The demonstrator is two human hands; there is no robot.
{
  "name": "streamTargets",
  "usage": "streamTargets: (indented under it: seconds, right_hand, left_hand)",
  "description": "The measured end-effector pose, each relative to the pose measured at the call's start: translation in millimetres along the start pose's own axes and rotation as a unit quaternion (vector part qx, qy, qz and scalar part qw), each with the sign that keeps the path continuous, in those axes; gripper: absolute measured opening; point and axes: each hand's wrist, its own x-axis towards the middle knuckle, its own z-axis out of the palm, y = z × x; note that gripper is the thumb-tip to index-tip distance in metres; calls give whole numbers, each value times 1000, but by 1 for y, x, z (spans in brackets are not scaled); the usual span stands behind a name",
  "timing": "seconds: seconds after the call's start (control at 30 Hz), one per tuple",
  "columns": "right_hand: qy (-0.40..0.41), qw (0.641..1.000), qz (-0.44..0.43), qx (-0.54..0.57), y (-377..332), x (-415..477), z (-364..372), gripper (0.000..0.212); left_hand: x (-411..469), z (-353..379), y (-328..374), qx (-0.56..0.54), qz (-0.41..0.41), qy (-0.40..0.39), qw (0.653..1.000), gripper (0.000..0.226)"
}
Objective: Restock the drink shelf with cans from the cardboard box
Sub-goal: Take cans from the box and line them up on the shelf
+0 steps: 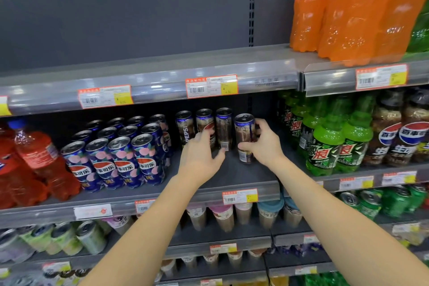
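Note:
On the grey middle shelf [232, 176] three tall brown Pepsi cans [185, 127] stand in a row at the back. My right hand [262, 144] grips a fourth brown Pepsi can [243, 132], slightly tilted, just right of that row. My left hand [199, 155] is spread with fingers apart, its fingertips touching the second and third cans of the row. The cardboard box is out of view.
Blue peach-pattern Pepsi cans [120, 153] fill the shelf to the left, with red bottles [30, 160] beyond. Green bottles [329, 144] and dark cola bottles [394, 137] stand to the right. Orange bottles [343, 9] sit on the upper shelf. Cups and cans fill lower shelves.

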Motion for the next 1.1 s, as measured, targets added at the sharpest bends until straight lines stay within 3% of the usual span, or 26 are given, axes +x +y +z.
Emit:
streamTargets:
  seconds: [0.17, 1.1]
  right_hand:
    - [11, 1000, 14, 16, 10, 12, 8, 84]
    - [-25, 998, 54, -30, 28, 69, 19, 82]
  left_hand:
    - [0, -1, -6, 66, 17, 7, 998, 58]
    - [-2, 2, -23, 6, -49, -9, 999, 58]
